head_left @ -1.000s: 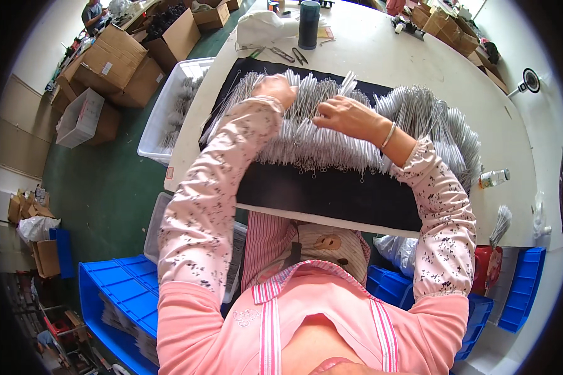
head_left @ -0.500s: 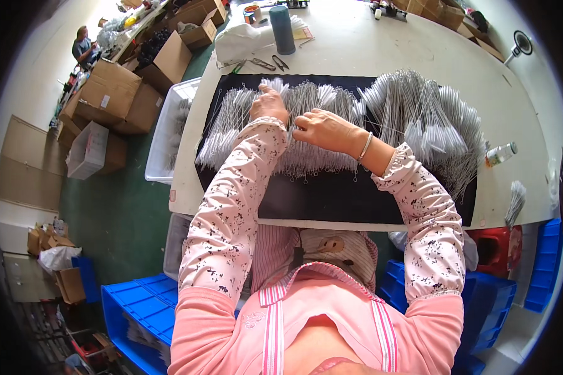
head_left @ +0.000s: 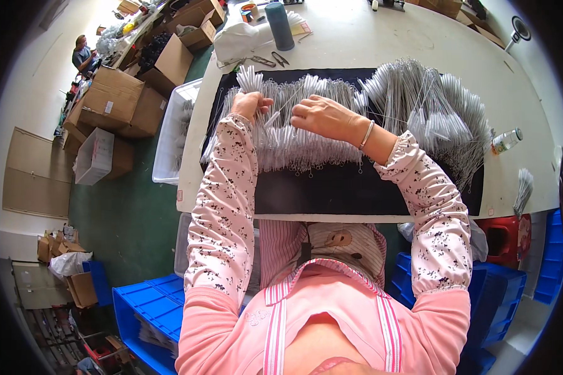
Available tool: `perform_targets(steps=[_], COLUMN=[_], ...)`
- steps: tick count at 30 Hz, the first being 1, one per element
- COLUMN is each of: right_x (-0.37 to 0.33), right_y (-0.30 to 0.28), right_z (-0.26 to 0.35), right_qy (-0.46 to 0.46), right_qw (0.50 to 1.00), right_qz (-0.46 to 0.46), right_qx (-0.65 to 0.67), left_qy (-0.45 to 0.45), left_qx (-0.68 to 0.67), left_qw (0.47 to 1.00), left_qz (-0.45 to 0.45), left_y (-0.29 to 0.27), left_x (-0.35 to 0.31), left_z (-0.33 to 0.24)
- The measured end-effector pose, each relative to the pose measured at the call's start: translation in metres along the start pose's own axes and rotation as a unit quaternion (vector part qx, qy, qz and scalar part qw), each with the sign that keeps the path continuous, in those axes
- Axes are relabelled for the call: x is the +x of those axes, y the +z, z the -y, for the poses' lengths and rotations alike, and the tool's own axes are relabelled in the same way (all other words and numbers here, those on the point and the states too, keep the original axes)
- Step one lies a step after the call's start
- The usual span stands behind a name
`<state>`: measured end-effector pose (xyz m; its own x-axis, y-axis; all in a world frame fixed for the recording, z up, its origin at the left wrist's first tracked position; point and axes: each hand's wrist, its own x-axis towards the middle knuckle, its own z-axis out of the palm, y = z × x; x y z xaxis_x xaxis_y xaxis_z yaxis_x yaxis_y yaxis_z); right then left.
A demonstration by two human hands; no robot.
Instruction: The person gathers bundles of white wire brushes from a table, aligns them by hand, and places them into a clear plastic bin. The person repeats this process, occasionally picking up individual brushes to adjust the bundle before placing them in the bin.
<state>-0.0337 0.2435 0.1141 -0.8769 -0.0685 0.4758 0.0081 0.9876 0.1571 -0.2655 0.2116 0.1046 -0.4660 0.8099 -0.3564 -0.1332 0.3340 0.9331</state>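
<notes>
My left hand is closed round a bundle of straw brushes, thin wires whose white bristle ends stick up above the fist. Just right of it, my right hand hovers low over a broad row of the same brushes, its fingers drawn together. What these fingers pinch, if anything, is hidden. The row lies on a black cloth, with small wire loops along its near edge. Another large heap of brushes rests on the cloth's right part.
On the white table stand a blue-grey cylinder and a glass jar. Snips lie behind the cloth. A small brush bundle lies at the right edge. White bin and blue crates flank the table.
My left hand has moved left and slightly nearer, the bundle's bristle ends now standing clear above the fist. My right hand has shifted slightly away from me. The view has turned a little.
</notes>
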Motion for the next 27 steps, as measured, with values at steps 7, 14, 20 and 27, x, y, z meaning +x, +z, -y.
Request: perform_targets(steps=[7,14,20,27], right_x=[0.031,0.075,0.078,0.066], right_y=[-0.008,-0.002,-0.008,0.000], right_z=[0.003,0.002,-0.015,-0.036], right_qy=[-0.030,-0.094,0.023,0.244], right_qw=[0.995,0.992,0.986,0.952], right_qz=[-0.093,-0.076,-0.164,-0.106], right_qx=[0.025,0.044,0.022,0.153], left_qy=[-0.033,-0.057,0.022,0.047], left_qx=[-0.159,-0.276,-0.473,-0.467], left_qw=[0.982,0.931,0.866,0.852], left_qz=[0.101,0.230,0.162,0.235], left_y=[-0.014,-0.034,-0.071,-0.136], left_x=[-0.017,-0.030,-0.045,-0.069], left_z=[-0.007,-0.018,-0.026,-0.025])
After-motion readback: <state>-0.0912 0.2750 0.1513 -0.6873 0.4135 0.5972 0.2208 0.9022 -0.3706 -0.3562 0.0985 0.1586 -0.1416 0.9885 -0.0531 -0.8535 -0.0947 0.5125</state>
